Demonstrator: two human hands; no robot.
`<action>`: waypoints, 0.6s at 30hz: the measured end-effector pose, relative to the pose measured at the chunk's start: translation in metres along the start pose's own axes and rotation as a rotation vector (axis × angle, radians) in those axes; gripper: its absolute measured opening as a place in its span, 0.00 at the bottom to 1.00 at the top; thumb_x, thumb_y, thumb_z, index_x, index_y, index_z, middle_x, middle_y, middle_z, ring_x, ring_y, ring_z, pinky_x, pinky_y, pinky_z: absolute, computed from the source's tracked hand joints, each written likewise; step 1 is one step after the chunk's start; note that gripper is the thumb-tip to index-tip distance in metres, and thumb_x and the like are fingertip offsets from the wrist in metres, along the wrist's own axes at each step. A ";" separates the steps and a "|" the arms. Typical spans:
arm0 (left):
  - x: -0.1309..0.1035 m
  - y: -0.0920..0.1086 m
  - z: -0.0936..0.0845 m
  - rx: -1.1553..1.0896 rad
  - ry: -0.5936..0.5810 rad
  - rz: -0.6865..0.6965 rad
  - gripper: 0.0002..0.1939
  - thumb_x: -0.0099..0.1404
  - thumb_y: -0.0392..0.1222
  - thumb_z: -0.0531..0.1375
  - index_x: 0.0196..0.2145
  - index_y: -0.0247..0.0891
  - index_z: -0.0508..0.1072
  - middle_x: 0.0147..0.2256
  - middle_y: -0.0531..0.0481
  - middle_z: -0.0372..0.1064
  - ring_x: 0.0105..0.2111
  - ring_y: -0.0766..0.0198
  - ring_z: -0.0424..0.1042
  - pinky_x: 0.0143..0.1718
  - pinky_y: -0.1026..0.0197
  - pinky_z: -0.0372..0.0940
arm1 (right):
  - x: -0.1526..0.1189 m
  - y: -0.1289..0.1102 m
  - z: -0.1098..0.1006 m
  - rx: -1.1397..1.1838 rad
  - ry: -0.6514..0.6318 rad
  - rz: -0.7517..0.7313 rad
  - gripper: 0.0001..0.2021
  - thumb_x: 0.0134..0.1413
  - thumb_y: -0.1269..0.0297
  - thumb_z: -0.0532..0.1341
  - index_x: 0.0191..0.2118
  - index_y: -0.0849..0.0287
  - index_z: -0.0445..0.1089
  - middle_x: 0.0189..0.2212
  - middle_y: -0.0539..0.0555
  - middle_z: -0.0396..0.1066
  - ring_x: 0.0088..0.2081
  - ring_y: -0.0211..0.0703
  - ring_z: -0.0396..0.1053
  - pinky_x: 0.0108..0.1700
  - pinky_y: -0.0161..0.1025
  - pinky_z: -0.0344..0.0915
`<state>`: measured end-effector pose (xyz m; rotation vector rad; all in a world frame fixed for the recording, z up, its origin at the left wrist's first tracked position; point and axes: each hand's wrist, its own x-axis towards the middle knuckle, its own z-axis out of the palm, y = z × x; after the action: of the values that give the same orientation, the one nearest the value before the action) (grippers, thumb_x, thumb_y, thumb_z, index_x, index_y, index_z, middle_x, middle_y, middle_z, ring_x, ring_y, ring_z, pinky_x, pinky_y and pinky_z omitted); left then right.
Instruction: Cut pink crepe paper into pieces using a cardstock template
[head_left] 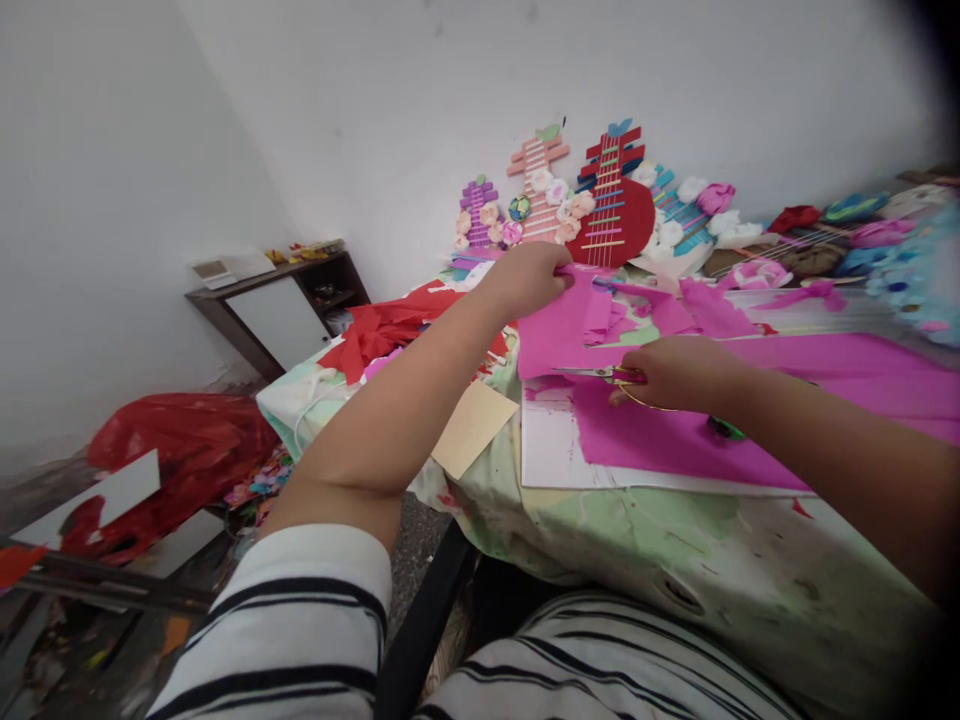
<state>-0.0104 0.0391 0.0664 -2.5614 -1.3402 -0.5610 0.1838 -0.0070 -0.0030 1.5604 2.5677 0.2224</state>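
My left hand [531,280] pinches the upper edge of a piece of bright pink crepe paper [551,335], which hangs down below my fingers. My right hand [675,372] is wrapped round a pair of scissors [600,374] with gold-coloured handles. Their blades point left and lie along the lower edge of that piece. Under my right hand a larger pink sheet [645,440] is spread over a white board [547,455]. Small cut pink strips [604,318] lie just beyond the scissors.
Red paper [390,330] and a cream card [474,428] lie on the left of the cloth-covered table [637,560]. Guitar-shaped crafts with paper flowers, one of them red [634,225], lean on the wall behind. A low cabinet [277,310] stands at the left.
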 end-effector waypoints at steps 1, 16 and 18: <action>0.000 0.001 0.000 -0.003 0.003 -0.002 0.07 0.55 0.38 0.50 0.25 0.36 0.66 0.26 0.50 0.63 0.29 0.64 0.62 0.31 0.62 0.54 | 0.000 -0.001 -0.001 0.002 0.007 0.005 0.21 0.45 0.45 0.49 0.24 0.60 0.63 0.21 0.55 0.64 0.21 0.37 0.56 0.22 0.35 0.44; -0.005 0.007 -0.006 -0.045 0.063 0.062 0.07 0.55 0.36 0.50 0.22 0.36 0.64 0.23 0.53 0.60 0.25 0.67 0.61 0.28 0.63 0.53 | 0.014 -0.014 -0.001 0.026 -0.006 0.020 0.25 0.42 0.39 0.46 0.23 0.59 0.61 0.21 0.54 0.64 0.21 0.39 0.57 0.22 0.34 0.47; -0.006 0.008 -0.009 -0.052 0.070 0.057 0.07 0.55 0.36 0.50 0.22 0.36 0.64 0.22 0.53 0.59 0.25 0.66 0.61 0.28 0.63 0.53 | 0.016 -0.016 -0.002 0.025 0.006 0.015 0.24 0.43 0.40 0.47 0.23 0.59 0.61 0.21 0.55 0.64 0.22 0.39 0.58 0.22 0.34 0.48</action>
<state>-0.0089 0.0269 0.0717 -2.5863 -1.2418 -0.6768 0.1619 -0.0003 -0.0048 1.5897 2.5741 0.1974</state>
